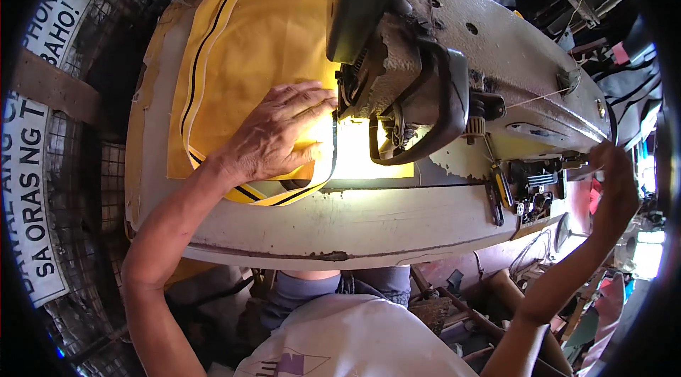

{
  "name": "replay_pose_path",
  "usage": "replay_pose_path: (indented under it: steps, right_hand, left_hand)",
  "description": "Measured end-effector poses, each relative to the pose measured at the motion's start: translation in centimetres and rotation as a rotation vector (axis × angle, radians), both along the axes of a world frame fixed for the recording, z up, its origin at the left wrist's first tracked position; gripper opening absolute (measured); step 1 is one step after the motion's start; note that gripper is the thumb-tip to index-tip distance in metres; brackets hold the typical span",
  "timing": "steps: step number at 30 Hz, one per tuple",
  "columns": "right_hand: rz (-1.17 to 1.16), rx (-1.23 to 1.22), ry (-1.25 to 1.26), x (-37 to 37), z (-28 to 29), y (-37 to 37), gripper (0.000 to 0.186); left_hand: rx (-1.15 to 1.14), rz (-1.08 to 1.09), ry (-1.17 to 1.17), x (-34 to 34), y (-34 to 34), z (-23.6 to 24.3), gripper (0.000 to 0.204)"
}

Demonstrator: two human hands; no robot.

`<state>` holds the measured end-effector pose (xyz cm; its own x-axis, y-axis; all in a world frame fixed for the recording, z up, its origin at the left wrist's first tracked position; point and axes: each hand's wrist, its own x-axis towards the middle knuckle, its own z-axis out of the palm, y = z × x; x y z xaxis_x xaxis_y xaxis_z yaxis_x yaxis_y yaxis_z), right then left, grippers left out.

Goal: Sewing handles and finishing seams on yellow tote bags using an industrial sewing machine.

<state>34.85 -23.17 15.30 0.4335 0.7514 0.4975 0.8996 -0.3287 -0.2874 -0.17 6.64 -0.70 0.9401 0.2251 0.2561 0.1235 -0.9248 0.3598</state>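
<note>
Wire mesh (113, 185) is standing left of the counter (397, 221), where yellow fabric (277, 29) is lying beneath the sewing machine (518, 43). The left hand (277, 132) is pressing it, fingers loosely spread, gripping nothing; the right hand (616, 182) is resting near the machine's far end, its grip unclear. Striped trim (201, 58) is partly looping free, so stitching seems unfinished. No container is clearly showing.

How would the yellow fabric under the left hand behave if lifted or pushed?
Lifted, the yellow fabric would probably sag, since it looks like a thin sheet. The black-striped strip likely bends easily, as it curves near the left hand. Pushed rightward, the fabric might pucker, since the sewing machine overlaps it there.
</note>
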Motion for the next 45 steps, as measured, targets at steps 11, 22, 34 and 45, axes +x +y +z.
replay_pose_path:
  steps: [11,22,34,45]
  right_hand:
    - [-0.214,0.560,0.238,29.0,-11.6,-11.9,0.046]
    - [-0.164,-0.057,0.017,27.0,0.6,-4.3,0.042]
    - [-0.532,0.518,0.103,16.2,-7.2,-3.1,0.036]
    - [-0.465,0.825,0.246,14.2,-9.4,-2.4,0.052]
  left_hand:
    - [0.015,0.000,0.100,0.1,0.1,0.2,0.063]
    - [-0.027,-0.013,0.085,0.2,0.5,-0.1,0.064]
    - [0.094,-0.024,0.087,0.0,0.9,-0.9,0.064]
    - [0.114,0.330,0.272,-2.4,-12.3,1.1,0.068]
